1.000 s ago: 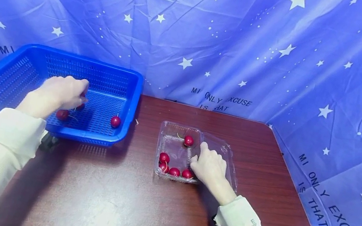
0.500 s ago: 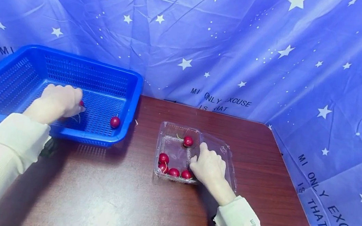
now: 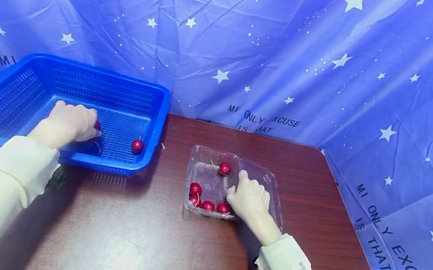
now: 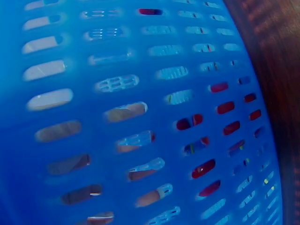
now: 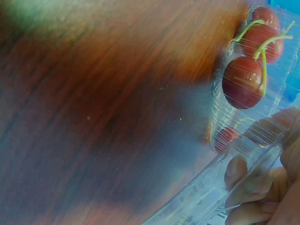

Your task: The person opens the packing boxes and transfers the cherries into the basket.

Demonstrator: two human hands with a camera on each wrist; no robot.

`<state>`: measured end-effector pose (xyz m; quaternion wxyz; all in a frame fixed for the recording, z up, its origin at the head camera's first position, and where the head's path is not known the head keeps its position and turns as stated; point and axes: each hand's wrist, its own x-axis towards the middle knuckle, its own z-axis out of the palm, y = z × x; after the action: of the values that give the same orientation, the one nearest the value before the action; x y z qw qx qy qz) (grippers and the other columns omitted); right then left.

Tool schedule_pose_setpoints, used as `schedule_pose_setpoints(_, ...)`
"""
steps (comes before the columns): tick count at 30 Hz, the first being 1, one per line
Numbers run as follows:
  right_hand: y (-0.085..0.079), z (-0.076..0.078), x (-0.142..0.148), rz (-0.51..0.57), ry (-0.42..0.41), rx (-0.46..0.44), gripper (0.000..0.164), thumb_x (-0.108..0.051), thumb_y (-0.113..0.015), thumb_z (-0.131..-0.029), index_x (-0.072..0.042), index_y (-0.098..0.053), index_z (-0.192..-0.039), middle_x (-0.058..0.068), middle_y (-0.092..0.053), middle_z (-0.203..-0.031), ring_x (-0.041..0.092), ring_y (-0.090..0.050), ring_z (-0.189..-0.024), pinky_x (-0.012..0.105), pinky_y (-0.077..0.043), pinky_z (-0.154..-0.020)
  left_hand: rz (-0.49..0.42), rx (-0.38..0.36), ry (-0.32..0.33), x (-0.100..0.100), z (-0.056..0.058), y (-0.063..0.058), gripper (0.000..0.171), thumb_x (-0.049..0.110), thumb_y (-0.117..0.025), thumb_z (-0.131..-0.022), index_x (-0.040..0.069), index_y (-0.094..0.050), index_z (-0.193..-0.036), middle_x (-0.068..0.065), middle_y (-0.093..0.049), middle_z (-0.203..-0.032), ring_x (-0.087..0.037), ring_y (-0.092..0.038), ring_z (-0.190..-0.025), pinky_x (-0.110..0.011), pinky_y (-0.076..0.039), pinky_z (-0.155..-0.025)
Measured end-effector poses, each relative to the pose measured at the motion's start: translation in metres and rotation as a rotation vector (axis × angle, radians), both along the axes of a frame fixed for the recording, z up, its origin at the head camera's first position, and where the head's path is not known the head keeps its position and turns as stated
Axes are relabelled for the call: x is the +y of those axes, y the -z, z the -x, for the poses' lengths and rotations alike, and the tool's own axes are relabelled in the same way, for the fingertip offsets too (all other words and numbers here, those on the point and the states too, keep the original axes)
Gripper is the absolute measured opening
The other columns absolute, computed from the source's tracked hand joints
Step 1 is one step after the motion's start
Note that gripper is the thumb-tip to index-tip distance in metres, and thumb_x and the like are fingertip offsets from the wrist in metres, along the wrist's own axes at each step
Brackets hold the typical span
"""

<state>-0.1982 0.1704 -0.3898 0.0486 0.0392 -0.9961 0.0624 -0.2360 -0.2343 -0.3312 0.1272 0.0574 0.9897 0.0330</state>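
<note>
1. Left hand (image 3: 71, 122) reaches down inside the blue basket (image 3: 100, 162), back of the hand up. Fingertips hidden from above; cannot tell whether it grips anything.
2. One red cherry (image 3: 97, 124) shows just past that hand, at its right side, partly covered by it.
3. Second basket cherry (image 3: 137, 146) sits near the right wall, apart from the hand, stem up.
4. Left wrist view looks through the slotted basket wall; red patches and parts of fingers show in the slots, too broken up for a count.
5. Right hand (image 3: 249, 199) grips the right side of the clear plastic box (image 3: 209, 179), fingers curled at its edge; the right wrist view shows fingertips through the plastic.
6. Box holds five cherries: far cherry (image 3: 224, 169) toward the back right, left-wall cherry (image 3: 196, 189), and a near row (image 3: 208, 205) of three along the front wall.
7. Clear lid (image 3: 270, 178) lies folded open to the right, partly under the right hand.
8. Basket and box stand apart on the brown tabletop (image 3: 147, 238), a star-printed blue curtain (image 3: 195, 55) behind.
</note>
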Motion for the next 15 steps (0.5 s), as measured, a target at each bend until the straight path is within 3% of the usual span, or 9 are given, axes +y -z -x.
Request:
schedule_pose_setpoints(4,0.000,0.000,0.000,0.000,-0.001,0.001,0.024,-0.025,-0.059,-0.079,-0.004,-0.053,-0.089,0.025,-0.070,-0.074,0.043,-0.064,-0.065,0.054,-0.050,-0.050,-0.005,0.001,-0.005,-0.001,-0.001,-0.001,0.027,0.025,-0.058,-0.088,-0.003,-0.058,-0.087,-0.026,-0.065,-0.087,-0.047,-0.058,-0.088,-0.062,-0.037,-0.085)
schedule_pose_setpoints(7,0.000,0.000,0.000,-0.002,-0.002,0.000,0.024,-0.025,-0.059,-0.079,-0.004,-0.053,-0.090,0.025,-0.070,-0.074,0.043,-0.064,-0.065,0.054,-0.050,-0.050,-0.004,0.007,0.004,0.000,0.000,-0.003,0.025,0.024,-0.058,-0.088,-0.001,-0.058,-0.085,-0.024,-0.064,-0.086,-0.047,-0.058,-0.088,-0.063,-0.037,-0.085)
schedule_pose_setpoints(12,0.000,0.000,0.000,0.000,-0.002,-0.002,0.025,-0.024,-0.059,-0.079,-0.003,-0.053,-0.091,0.025,-0.070,-0.075,0.043,-0.064,-0.066,0.054,-0.050,-0.050,0.014,0.017,0.025,0.003,0.001,-0.008,0.034,0.027,-0.057,-0.090,-0.006,-0.058,-0.098,-0.035,-0.065,-0.104,-0.054,-0.057,-0.099,-0.063,-0.037,-0.086)
schedule_pose_setpoints(15,0.000,0.000,0.000,0.001,-0.003,0.000,0.025,-0.024,-0.059,-0.079,-0.003,-0.053,-0.091,0.025,-0.070,-0.075,0.043,-0.064,-0.066,0.054,-0.050,-0.050,0.031,0.023,0.030,0.006,0.002,-0.011,0.045,0.028,-0.057,-0.091,-0.010,-0.055,-0.114,-0.041,-0.060,-0.116,-0.058,-0.053,-0.107,-0.064,-0.037,-0.088)
